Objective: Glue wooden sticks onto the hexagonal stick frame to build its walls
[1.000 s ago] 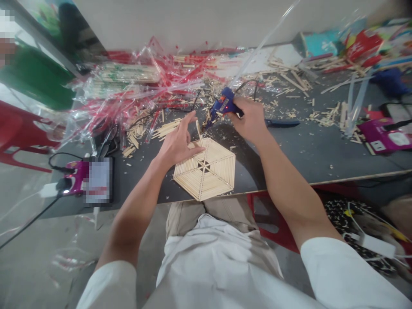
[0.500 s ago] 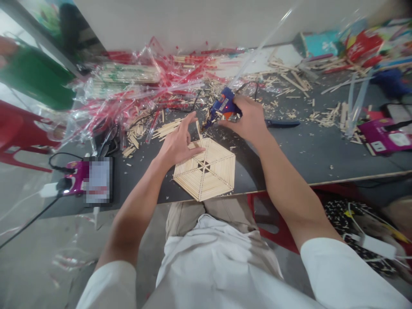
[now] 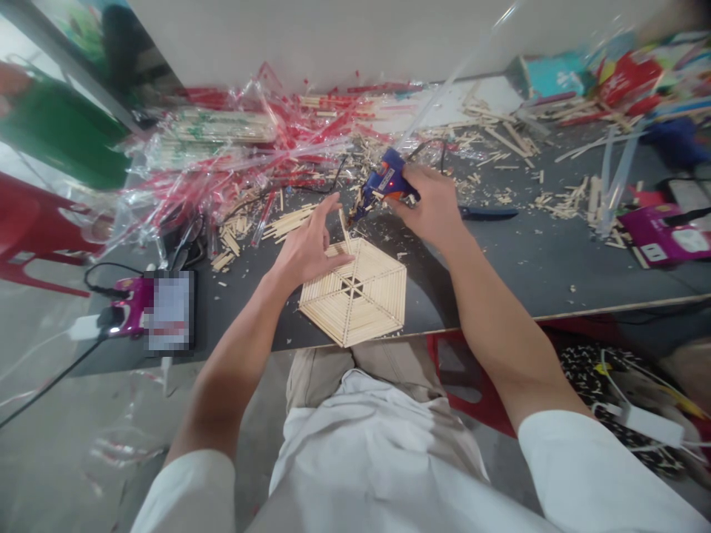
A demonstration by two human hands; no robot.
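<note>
A hexagonal panel of pale wooden sticks [image 3: 375, 307] lies flat near the table's front edge, with a small opening at its middle. Over its upper left side is my left hand [image 3: 308, 250], index finger and thumb apart at the two ends of a short wooden stick [image 3: 345, 229] pinched between them. The stick slants up from the panel's top edge. My right hand [image 3: 430, 203] grips a blue and orange glue gun [image 3: 384, 178] from the right. Its nozzle points down and left, close to the stick; whether they touch I cannot tell.
Red and clear plastic wrappers [image 3: 222, 148] heap up behind. Loose sticks [image 3: 289, 222] and scraps lie around. A blue knife [image 3: 489, 213] sits right of my right hand. At left are a phone [image 3: 169, 311] and a purple power strip [image 3: 130, 305] with cables; another purple strip [image 3: 666, 233] is at right.
My right thumb has drawn back slightly to the right along the glue gun, which has barely shifted. The left hand, the stick and the panel stay where they were.
</note>
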